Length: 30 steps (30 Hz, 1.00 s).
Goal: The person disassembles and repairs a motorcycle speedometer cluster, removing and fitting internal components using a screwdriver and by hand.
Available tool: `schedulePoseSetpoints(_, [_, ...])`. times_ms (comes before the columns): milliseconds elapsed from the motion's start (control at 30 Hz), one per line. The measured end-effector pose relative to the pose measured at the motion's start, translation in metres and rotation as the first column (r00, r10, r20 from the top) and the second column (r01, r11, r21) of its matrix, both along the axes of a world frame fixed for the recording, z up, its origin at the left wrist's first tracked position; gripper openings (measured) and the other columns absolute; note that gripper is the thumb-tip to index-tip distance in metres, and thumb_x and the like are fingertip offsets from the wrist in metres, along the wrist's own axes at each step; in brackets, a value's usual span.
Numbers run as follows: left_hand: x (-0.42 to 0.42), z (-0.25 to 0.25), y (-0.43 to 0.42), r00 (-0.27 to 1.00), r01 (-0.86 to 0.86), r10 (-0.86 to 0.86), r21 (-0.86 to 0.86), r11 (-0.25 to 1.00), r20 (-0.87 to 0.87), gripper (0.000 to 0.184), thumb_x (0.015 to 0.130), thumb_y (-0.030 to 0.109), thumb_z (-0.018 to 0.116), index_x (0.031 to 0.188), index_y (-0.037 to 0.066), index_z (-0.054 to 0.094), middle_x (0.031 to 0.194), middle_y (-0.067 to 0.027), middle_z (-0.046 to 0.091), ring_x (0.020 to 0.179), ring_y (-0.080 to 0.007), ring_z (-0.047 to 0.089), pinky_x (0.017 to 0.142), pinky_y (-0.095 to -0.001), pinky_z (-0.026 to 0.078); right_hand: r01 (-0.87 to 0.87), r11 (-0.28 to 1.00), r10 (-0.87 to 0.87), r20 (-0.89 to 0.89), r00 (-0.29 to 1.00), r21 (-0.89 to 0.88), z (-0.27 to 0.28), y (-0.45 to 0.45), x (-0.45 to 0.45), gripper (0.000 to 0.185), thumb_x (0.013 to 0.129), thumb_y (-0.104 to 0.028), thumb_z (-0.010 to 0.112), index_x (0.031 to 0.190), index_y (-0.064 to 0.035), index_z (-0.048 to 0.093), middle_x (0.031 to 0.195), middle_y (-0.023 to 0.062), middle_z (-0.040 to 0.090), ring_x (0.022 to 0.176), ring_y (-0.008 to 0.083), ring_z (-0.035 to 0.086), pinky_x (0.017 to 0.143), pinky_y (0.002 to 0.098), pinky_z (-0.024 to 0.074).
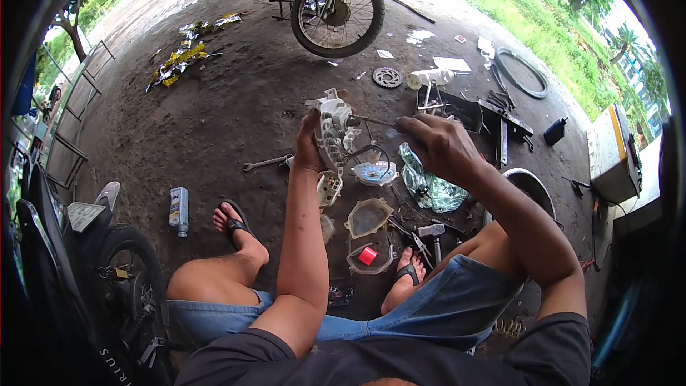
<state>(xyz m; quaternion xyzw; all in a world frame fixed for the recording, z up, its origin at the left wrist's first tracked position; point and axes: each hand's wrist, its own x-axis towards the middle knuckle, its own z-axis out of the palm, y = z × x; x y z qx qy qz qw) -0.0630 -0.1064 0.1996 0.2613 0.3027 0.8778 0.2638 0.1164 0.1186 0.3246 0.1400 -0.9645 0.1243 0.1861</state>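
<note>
My left hand (308, 144) is closed round a pale plastic housing (333, 129), held up in front of me, with wires hanging from its right side. My right hand (437, 137) grips a thin rod-like tool (379, 121) whose far end points at the housing's right side. On the ground below lie a white part with blue wires (374, 173), a pale cover (329, 189), a clear lens frame (369, 219) and a red cap (367, 255). Green crumpled plastic (433, 191) lies below my right hand.
A motorcycle wheel (338, 16) stands ahead; another motorcycle (136, 271) is at the left. Around me are a wrench (266, 163), an oil bottle (179, 211), a brake disc (388, 77), a tool tray (464, 111), pliers (421, 243) and a white box (613, 151).
</note>
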Motion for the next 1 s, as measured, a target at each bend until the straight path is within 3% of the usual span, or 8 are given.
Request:
schedulePoseSetpoints(67, [-0.006,-0.007,-0.001,1.0,0.017,-0.017,-0.007,1.0,-0.023,0.094,0.096,0.062,0.067,0.156,-0.006,0.042,0.126,-0.0209,0.07,0.11,-0.0283,0.074,0.091,-0.0409,0.064,0.024,0.873,0.008,0.064,0.998,-0.488,-0.027,0.004,-0.009,0.029,0.098,-0.014,0.076,0.122,0.0023,0.073,0.096,0.0137,0.077,0.083,0.0209,0.075,0.074,0.0393,0.0584])
schedulePoseSetpoints(167, [-0.012,-0.013,-0.008,0.997,0.06,-0.062,-0.032,0.998,-0.045,0.095,0.096,0.059,0.069,0.158,-0.006,0.038,0.127,-0.0209,0.07,0.11,-0.0279,0.073,0.093,-0.0399,0.063,0.356,0.646,0.031,0.489,0.872,-0.675,0.002,-0.005,-0.006,0.03,0.1,-0.016,0.075,0.122,0.0045,0.074,0.094,0.0127,0.079,0.081,0.0178,0.073,0.078,0.0366,0.0582])
schedulePoseSetpoints(200, [-0.012,-0.015,-0.008,0.998,0.063,-0.064,-0.041,0.997,-0.028,0.096,0.096,0.059,0.069,0.158,-0.006,0.038,0.127,-0.0209,0.07,0.111,-0.0279,0.073,0.094,-0.0401,0.063,0.494,0.521,0.083,0.618,0.782,-0.696,0.004,-0.005,-0.006,0.03,0.1,-0.016,0.075,0.122,0.0044,0.074,0.096,0.0121,0.08,0.084,0.0177,0.073,0.081,0.0358,0.0586])
schedulePoseSetpoints(267, [-0.016,-0.02,-0.01,0.998,0.068,-0.068,-0.051,0.996,-0.01,0.096,0.096,0.06,0.069,0.158,-0.006,0.038,0.127,-0.0209,0.07,0.112,-0.028,0.073,0.095,-0.0402,0.062,0.096,0.81,0.004,0.17,0.985,-0.579,-0.03,-0.001,-0.011,0.029,0.099,-0.013,0.074,0.123,0.002,0.073,0.097,0.0143,0.079,0.078,0.0205,0.074,0.073,0.0384,0.0581])
schedulePoseSetpoints(367, [-0.022,-0.027,-0.013,0.996,0.072,-0.077,-0.118,0.99,-0.04,0.096,0.096,0.059,0.07,0.158,-0.006,0.038,0.128,-0.0214,0.069,0.113,-0.0285,0.073,0.097,-0.0412,0.062,0.016,1.0,-0.016,0.17,0.985,0.003,-0.005,-0.011,0.0,0.031,0.097,-0.011,0.072,0.128,-0.0064,0.069,0.107,0.0209,0.075,0.091,0.0397,0.075,0.074,0.0456,0.0601])
schedulePoseSetpoints(633, [-0.006,-0.021,-0.011,0.997,0.079,-0.08,-0.035,0.996,-0.02,0.097,0.094,0.059,0.072,0.157,-0.006,0.038,0.132,-0.0247,0.067,0.12,-0.0356,0.069,0.104,-0.0475,0.059,0.142,0.832,0.021,0.286,0.958,-0.536,-0.032,-0.014,0.001,0.021,0.1,-0.009,0.071,0.119,-0.0011,0.075,0.093,0.014,0.078,0.085,0.016,0.073,0.077,0.0344,0.0576])
schedulePoseSetpoints(833, [-0.005,-0.021,-0.012,0.994,0.078,-0.082,-0.06,0.995,-0.068,0.099,0.092,0.06,0.074,0.156,-0.007,0.039,0.131,-0.0247,0.067,0.118,-0.0358,0.07,0.103,-0.0477,0.059,0.423,0.468,0.144,0.539,0.83,-0.776,-0.029,-0.017,0.002,0.016,0.104,-0.015,0.072,0.111,-0.0012,0.075,0.069,-0.0026,0.06,0.055,0.0029,0.05,0.047,0.0242,0.0353])
schedulePoseSetpoints(1000, [-0.005,-0.024,-0.014,0.995,0.048,-0.057,-0.103,0.993,-0.087,0.098,0.092,0.06,0.074,0.155,-0.008,0.041,0.131,-0.0238,0.068,0.116,-0.035,0.071,0.101,-0.0465,0.06,0.554,0.272,0.237,0.612,0.754,-0.787,-0.029,-0.014,0.001,0.022,0.103,-0.018,0.072,0.118,-0.0015,0.074,0.072,0.0008,0.063,0.055,0.0074,0.054,0.048,0.0274,0.0389])
